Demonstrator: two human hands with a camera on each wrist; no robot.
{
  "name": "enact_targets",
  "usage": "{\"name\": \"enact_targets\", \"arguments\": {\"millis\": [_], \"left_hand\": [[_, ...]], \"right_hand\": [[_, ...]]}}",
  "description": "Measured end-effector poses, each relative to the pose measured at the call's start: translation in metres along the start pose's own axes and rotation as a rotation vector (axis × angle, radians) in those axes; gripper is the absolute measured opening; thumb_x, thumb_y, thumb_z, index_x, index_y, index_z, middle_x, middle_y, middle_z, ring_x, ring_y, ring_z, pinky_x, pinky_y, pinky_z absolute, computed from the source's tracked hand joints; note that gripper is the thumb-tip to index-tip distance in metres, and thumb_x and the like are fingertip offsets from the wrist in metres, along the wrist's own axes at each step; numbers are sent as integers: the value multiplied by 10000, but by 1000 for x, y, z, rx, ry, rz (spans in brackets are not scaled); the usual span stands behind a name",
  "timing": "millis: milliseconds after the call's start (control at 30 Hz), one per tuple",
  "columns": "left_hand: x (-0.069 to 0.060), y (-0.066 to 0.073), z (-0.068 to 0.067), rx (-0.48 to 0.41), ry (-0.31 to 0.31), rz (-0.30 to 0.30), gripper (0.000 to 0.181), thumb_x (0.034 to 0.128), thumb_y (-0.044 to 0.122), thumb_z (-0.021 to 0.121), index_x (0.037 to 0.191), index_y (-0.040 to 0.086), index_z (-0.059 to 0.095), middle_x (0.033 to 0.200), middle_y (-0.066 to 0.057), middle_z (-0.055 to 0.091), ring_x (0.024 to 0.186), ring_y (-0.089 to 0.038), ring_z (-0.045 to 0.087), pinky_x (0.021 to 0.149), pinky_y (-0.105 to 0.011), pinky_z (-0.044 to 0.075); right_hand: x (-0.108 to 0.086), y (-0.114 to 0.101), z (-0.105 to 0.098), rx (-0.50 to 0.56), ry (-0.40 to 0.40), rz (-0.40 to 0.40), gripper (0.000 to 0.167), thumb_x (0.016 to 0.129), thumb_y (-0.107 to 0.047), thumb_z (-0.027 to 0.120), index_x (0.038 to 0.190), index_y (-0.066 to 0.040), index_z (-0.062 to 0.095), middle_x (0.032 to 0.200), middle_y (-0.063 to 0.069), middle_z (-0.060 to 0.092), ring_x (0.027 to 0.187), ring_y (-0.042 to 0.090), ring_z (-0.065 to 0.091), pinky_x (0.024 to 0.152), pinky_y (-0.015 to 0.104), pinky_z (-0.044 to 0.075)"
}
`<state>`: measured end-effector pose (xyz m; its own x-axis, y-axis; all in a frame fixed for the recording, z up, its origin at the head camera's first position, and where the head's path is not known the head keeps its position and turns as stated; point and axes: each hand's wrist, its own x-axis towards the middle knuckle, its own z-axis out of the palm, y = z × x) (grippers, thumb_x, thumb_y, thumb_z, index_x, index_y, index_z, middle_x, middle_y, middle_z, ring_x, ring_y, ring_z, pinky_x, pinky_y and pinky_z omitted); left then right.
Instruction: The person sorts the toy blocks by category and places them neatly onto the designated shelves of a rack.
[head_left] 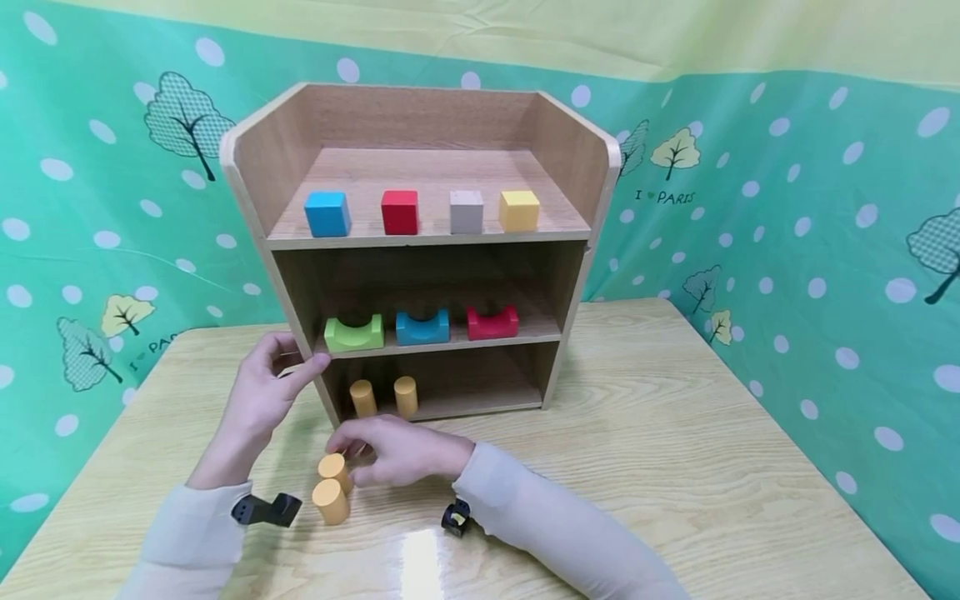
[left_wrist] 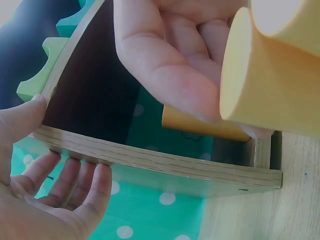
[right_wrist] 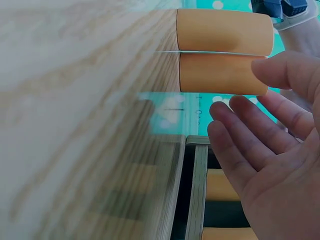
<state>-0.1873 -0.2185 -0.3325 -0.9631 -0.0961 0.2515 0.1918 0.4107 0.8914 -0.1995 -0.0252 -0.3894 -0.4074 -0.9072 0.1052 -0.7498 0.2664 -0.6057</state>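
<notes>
My left hand (head_left: 258, 387) holds the left side panel of a small wooden shelf unit (head_left: 450, 242), thumb at the front edge and fingertips against the panel's outer face (left_wrist: 145, 160). Two light wooden cylinders, a nearer one (head_left: 331, 502) and a farther one (head_left: 334, 472), stand upright side by side on the table in front of the unit. Around the farther cylinder (right_wrist: 215, 73) my right hand (head_left: 401, 450) spreads its thumb and fingers; whether it touches is unclear. Two more cylinders (head_left: 363, 398) (head_left: 406, 397) stand on the bottom shelf.
On the top shelf sit a blue cube (head_left: 327, 214), a red cube (head_left: 400, 212), a grey cube (head_left: 467, 212) and a yellow cube (head_left: 519, 212). The middle shelf bears green (head_left: 354, 335), blue (head_left: 422, 330) and red (head_left: 492, 325) arch blocks. A dotted green cloth (head_left: 795, 208) hangs behind.
</notes>
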Motion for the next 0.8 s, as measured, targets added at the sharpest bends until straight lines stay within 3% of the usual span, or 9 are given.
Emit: {"name": "enact_targets", "arguments": {"millis": [467,800], "left_hand": [[-1,1,0,-6,1,-6,430,895,284,682,1187,28,499,1106,20,511,998,-97,496,729,-170,448],[0,2,0,4,3,-8,450,893,290,683,1193,12,493,1116,-1,509,1004,-104,491,735,-166,443]], "right_hand": [[8,-3,4,10,3,8,280,870,-125,699,1127,-136,588,1038,-132,586,928,-129,509,825,72,423],[10,-2,4,-32,14,33,248,855,-148,712,1062,-175,577,961,-170,585,883,-112,520,796,57,409]]}}
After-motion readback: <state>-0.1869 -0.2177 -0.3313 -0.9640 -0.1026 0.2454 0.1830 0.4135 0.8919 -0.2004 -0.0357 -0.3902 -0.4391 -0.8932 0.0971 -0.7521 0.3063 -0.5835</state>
